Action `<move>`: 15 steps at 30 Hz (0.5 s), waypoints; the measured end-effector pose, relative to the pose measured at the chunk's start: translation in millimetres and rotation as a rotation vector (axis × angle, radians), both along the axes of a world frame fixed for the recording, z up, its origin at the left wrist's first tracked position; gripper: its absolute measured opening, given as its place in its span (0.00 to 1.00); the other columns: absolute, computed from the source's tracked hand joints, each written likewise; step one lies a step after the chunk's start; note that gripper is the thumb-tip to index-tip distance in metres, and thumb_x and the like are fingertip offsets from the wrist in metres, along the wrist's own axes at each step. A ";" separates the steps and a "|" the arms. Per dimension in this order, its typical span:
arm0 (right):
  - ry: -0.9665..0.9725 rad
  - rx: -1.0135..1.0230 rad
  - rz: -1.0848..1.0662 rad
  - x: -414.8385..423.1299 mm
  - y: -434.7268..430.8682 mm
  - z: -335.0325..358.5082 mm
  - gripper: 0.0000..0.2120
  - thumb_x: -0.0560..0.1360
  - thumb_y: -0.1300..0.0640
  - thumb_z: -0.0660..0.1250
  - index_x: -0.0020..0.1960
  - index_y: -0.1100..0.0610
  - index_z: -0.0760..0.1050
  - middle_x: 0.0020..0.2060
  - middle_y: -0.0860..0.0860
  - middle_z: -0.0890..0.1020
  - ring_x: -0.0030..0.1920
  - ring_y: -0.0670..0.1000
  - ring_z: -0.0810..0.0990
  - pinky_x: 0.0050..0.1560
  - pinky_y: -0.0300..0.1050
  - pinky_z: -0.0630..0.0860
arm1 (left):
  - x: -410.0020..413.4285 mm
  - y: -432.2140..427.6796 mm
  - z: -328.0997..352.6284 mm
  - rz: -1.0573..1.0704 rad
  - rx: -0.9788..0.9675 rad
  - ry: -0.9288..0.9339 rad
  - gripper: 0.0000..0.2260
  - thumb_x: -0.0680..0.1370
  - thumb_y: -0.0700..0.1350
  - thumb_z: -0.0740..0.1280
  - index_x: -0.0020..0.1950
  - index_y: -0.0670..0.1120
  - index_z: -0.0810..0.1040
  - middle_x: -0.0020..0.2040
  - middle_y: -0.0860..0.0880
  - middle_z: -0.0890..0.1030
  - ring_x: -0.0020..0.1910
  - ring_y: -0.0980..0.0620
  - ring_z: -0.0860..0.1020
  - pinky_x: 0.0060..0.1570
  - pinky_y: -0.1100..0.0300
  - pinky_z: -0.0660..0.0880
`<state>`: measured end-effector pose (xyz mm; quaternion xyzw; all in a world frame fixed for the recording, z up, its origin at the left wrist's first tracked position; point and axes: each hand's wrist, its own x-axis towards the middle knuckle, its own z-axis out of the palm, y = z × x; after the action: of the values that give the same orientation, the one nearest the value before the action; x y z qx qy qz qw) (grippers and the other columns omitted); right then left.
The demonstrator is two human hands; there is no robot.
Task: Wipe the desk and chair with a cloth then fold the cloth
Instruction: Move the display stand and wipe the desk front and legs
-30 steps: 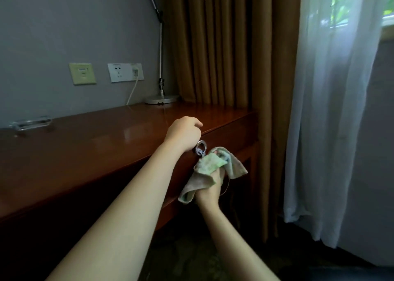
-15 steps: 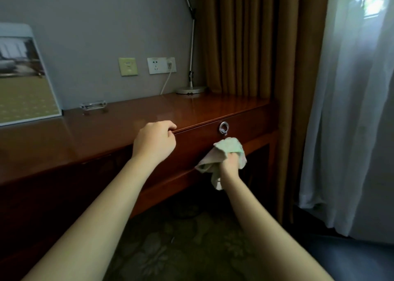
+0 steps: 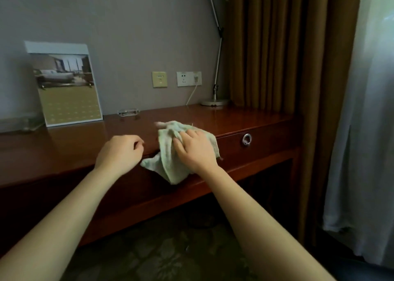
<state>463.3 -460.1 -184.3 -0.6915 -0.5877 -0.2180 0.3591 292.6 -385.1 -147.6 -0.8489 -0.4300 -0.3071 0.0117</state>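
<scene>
R hand (image 3: 196, 150) presses cloth (image 3: 170, 167) w/ flat fingers at worktop (image 3: 64, 152) front edge; L hand (image 3: 120, 152) just beside, fingers curled, holding nothing.

Right hand (image 3: 196, 150) up from the drawer front onto the desk (image 3: 74, 150) top. It no longer holds the cloth (image 3: 170, 165) bunched from below; it now lies palm down on it. Cloth spread over the front edge, one end hanging. Ring pull (image 3: 246, 139), earlier just above the cloth, now apart to its right. Left hand (image 3: 119, 152) now just beside the cloth. View swung left: picture card (image 3: 68, 84) fully in frame.
</scene>
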 end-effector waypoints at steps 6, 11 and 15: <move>0.066 -0.080 -0.173 67.5 -13.5 12.9 0.24 0.80 0.45 0.50 0.56 0.61 0.77 0.51 0.59 0.80 0.53 0.59 0.77 0.52 0.48 0.70 | 25.4 10.9 4.8 -0.060 -0.028 0.127 0.13 0.80 0.49 0.56 0.56 0.55 0.79 0.58 0.47 0.80 0.57 0.40 0.77 0.51 0.54 0.73; 0.187 -0.210 -0.439 144.0 -21.5 33.2 0.25 0.81 0.44 0.48 0.59 0.59 0.77 0.54 0.60 0.80 0.55 0.61 0.77 0.52 0.50 0.71 | 69.8 20.6 12.6 -0.160 -0.084 0.279 0.17 0.80 0.51 0.53 0.65 0.55 0.74 0.67 0.48 0.75 0.64 0.42 0.73 0.61 0.53 0.69; 0.335 -0.374 -0.508 167.1 -5.1 49.2 0.27 0.78 0.40 0.48 0.63 0.57 0.74 0.58 0.59 0.78 0.57 0.61 0.76 0.58 0.57 0.72 | 112.3 37.9 29.6 -0.166 -0.100 0.504 0.21 0.80 0.54 0.53 0.70 0.53 0.71 0.71 0.48 0.70 0.68 0.42 0.69 0.67 0.50 0.67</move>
<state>630.4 -465.2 -135.0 -0.8954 -0.3597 -0.0727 0.2522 404.8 -347.2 -118.0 -0.9305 -0.3569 -0.0642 0.0512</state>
